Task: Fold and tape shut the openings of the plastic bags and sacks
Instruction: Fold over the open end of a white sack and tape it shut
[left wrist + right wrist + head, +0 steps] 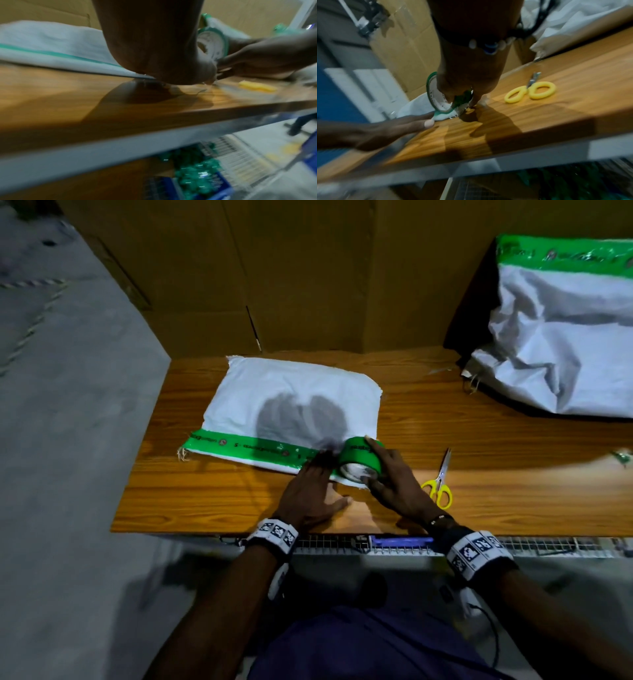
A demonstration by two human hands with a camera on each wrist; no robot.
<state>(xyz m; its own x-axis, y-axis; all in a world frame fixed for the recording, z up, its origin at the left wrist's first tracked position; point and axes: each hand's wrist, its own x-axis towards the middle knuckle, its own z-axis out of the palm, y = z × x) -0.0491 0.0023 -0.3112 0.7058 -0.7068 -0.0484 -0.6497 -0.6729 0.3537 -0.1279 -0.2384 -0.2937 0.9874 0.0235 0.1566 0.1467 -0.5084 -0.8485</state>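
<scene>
While right hand (pixel 394 477) grips tape roll (pixel 359 462), sack (pixel 291 392) flat

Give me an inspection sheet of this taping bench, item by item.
Surface: wooden table, glossy, partly in shadow.
Job's things: flat white sack with green tape run along its near edge; green tape roll standing at the sack's right end; second white sack at the far right, green band across its top.
Clutter: yellow-handled scissors, closed, lying right of the roll.
Grippers: left hand flat, pressing the taped edge; right hand holds the roll in its grip.
Cables: black wire at the right wrist.
Surroundings: cardboard boxes behind; grey floor to the left.
</scene>
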